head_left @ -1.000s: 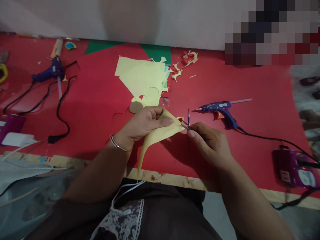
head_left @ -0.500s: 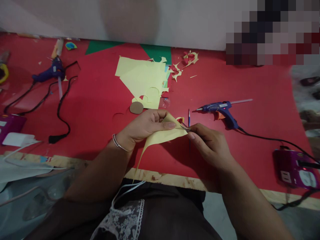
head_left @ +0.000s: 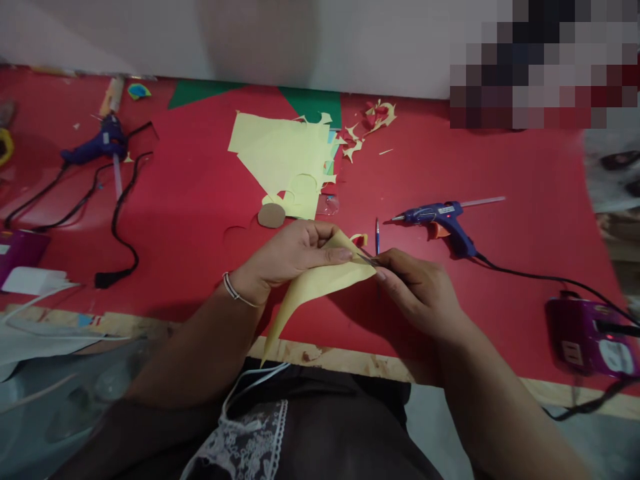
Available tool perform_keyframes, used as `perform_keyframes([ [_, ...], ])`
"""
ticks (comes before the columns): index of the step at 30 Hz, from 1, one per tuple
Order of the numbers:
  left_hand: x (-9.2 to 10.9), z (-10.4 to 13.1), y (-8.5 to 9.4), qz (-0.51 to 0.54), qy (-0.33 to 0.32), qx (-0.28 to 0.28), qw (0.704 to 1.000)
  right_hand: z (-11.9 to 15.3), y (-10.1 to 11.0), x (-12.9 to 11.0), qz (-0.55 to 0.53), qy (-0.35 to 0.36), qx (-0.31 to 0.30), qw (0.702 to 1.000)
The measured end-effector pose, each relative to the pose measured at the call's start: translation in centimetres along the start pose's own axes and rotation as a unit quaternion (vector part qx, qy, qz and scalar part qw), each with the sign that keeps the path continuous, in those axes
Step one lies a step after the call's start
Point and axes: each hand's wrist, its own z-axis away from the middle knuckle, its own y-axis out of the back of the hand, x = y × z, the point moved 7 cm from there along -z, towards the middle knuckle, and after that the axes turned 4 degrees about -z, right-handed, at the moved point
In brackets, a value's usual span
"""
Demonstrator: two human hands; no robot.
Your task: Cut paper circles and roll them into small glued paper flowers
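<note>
1. Yellow paper (head_left: 320, 281) hangs with its lower end spread a little wider than half a second earlier, while both hands keep to nearly the same place.
2. It is held in the air above the near edge of the red table (head_left: 475, 167), its lower tip drooping toward the person's lap.
3. The left hand (head_left: 303, 250) pinches it, thumb on top and fingers behind.
4. The right hand (head_left: 417, 283) is closed around what look like scissors (head_left: 367, 260), blades at the paper's right end; whether they are parted cannot be told.
5. The cut appears barely begun: most of the piece looks whole, and no shape is seen freed from it.
6. Beyond the hands, a brown disc (head_left: 271, 215) lies beside yellow sheets (head_left: 275, 143) with rounded notches, and curved scraps (head_left: 353, 149) lie near, so some cutting seems done.
7. A blue pen (head_left: 377, 233) and a glue gun (head_left: 435, 215) lie untouched; no gluing is under way.
</note>
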Motion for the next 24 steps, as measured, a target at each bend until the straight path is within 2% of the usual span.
perform_keyframes([
  [24, 0.23, 0.02, 0.07, -0.071, -0.039, 0.011, 0.997, 0.24, -0.17, 0.26, 0.031, -0.004, 0.006, 0.999],
])
